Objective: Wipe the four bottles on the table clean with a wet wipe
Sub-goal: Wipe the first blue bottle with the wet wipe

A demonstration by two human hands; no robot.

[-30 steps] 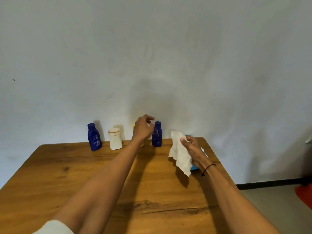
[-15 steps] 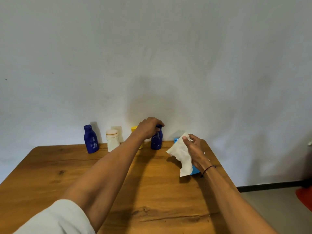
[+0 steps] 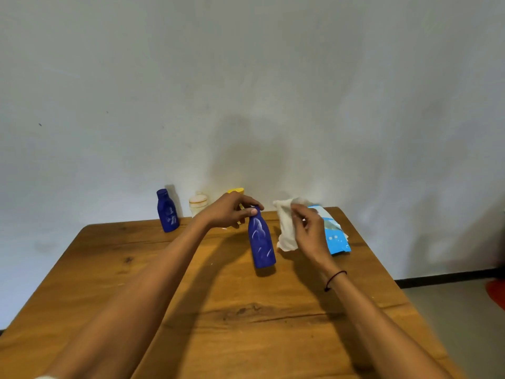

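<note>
1. Three bottles are standing at the far edge of the worktop (image 3: 114, 272) against the wall (image 3: 246, 77): a blue bottle (image 3: 167, 210) on the left, a white bottle (image 3: 197, 203) beside it, and a yellow bottle (image 3: 236, 191) whose body my left hand is hiding, so only its cap is showing.
2. A blue wipe pack (image 3: 335, 236) is lying near the right edge, partly behind my right hand.
3. An orange thing (image 3: 496, 292) is showing on the floor at far right; I cannot tell what it is.
4. My left hand (image 3: 229, 210) is gripping the second blue bottle (image 3: 261, 242) by its cap, fingers curled over the top and thumb pressing the neck. This bottle is nearer to me than the row, tilted a little; I cannot tell whether its base is touching the wood.
5. My right hand (image 3: 310, 232) is pinching the wipe (image 3: 287, 228) between thumb and fingers, the other fingers loosely bent. The wipe is hanging crumpled just right of the bottle, not touching it.
6. A black band (image 3: 334, 280) is sitting on my right wrist.
</note>
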